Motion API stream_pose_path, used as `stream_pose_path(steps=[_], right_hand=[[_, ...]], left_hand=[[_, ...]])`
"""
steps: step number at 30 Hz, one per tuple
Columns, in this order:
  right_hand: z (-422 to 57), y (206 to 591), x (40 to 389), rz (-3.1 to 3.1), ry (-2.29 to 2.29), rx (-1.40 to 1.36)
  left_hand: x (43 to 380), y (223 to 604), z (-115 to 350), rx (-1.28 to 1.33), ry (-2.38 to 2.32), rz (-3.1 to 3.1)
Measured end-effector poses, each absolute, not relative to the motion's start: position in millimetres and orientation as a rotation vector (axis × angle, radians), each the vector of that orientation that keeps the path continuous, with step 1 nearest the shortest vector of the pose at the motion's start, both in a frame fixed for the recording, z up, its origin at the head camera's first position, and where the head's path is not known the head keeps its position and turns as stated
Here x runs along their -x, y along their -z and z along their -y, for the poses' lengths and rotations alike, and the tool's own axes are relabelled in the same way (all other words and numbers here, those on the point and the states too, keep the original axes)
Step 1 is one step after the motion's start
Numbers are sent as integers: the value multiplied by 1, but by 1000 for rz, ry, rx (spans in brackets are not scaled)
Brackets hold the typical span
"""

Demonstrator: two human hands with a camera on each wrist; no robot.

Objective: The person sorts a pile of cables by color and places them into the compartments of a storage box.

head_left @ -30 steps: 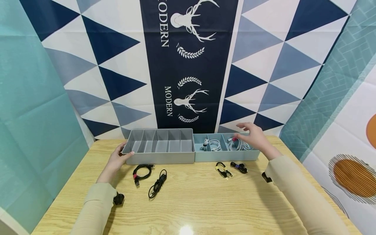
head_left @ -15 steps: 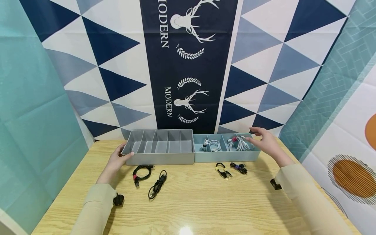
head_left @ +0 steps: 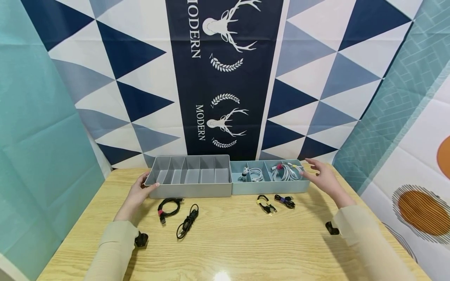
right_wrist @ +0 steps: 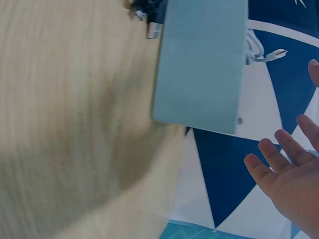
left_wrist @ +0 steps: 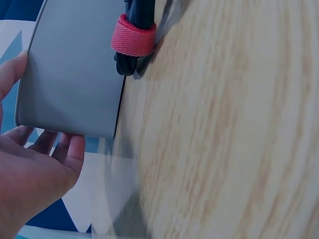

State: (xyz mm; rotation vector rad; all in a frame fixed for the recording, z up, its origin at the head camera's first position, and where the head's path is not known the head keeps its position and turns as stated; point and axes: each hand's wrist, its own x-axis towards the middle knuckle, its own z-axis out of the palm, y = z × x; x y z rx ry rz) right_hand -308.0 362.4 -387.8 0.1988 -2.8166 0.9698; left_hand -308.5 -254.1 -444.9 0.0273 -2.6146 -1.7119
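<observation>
A grey divided organizer box (head_left: 195, 190) stands at the back of the table. My left hand (head_left: 138, 193) grips its left end, thumb at the front rim and fingers against the end wall (left_wrist: 79, 74). Butted against its right side is a light blue box (head_left: 270, 189) with compartments. Coiled white cables (head_left: 286, 173) fill the blue box's right compartment, one with a red tie; another white coil (head_left: 258, 175) and a white cable end (head_left: 243, 174) lie farther left. My right hand (head_left: 323, 179) hovers by the blue box's right end, fingers spread, holding nothing.
On the table before the grey box lie a black cable with a red tie (head_left: 160, 212) and a bundled black cable (head_left: 188, 222). A yellow-tied black cable (head_left: 268, 208) and a purple-tied one (head_left: 285, 201) lie before the blue box. A patterned cloth (head_left: 221, 78) hangs close behind.
My right hand has drawn back to the right, from above the white cables to beside the blue box's right end. My left hand stays on the grey box.
</observation>
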Motion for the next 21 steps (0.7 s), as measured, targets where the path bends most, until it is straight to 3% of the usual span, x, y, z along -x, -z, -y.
stream_pose_path(steps=[21], right_hand=[[-373,431,306,2749,-1331,-104]], left_hand=[[310,446,255,-51,1748,2599]])
